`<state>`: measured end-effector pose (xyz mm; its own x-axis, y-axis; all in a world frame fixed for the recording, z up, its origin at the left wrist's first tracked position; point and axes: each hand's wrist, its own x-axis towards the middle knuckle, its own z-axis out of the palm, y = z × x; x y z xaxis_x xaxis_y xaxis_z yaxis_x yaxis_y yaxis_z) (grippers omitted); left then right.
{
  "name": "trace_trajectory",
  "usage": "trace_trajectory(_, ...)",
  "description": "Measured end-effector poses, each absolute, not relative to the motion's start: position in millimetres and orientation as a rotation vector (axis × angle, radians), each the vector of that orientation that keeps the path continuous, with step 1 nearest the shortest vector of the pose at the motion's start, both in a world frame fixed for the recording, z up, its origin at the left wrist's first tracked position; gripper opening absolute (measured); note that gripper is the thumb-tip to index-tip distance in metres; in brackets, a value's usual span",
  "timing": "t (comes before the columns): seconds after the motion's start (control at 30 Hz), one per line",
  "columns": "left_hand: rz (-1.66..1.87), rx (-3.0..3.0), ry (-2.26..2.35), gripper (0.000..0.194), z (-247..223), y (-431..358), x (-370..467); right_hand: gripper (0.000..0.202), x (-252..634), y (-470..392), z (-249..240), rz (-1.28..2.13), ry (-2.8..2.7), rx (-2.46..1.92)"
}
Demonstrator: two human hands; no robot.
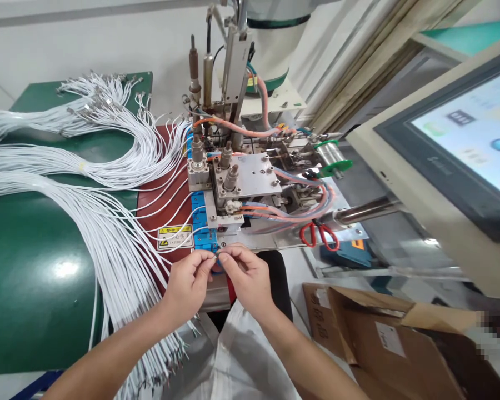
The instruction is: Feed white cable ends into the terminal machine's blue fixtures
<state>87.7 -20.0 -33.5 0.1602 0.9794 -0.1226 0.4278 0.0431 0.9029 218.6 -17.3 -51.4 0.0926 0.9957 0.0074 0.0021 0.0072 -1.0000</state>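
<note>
My left hand and my right hand meet at the front end of the machine, fingertips pinched close together. Between them is something small, perhaps a wire end, too tiny to make out. Just behind the fingertips sits a row of blue blocks along the machine's left side. White cables run from several blue blocks to the left and down. Their lower ends, with thin coloured wires, hang near my left forearm. A yellow warning label lies left of the blocks.
Behind my hands stands the metal machine with hoses and a wire spool. Red-handled scissors lie at its edge. A screen juts in at the right above an open cardboard box. More cables cover the green table.
</note>
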Motion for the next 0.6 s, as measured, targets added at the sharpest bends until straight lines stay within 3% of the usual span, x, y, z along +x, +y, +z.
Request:
trace_trajectory(0.23,0.700,1.622,1.323,0.020,-29,-18,86,0.010,233,-11,-37,0.969,-1.525,-1.242)
trace_trajectory(0.4,0.772,1.570,1.392,0.018,-31,-22,87,0.013,217,-16,-42,1.084,-1.315,-1.332)
trace_trajectory(0.6,0.806,1.501,1.416,0.018,-34,-22,87,0.012,211,-25,-49,0.834,-1.407,-1.347)
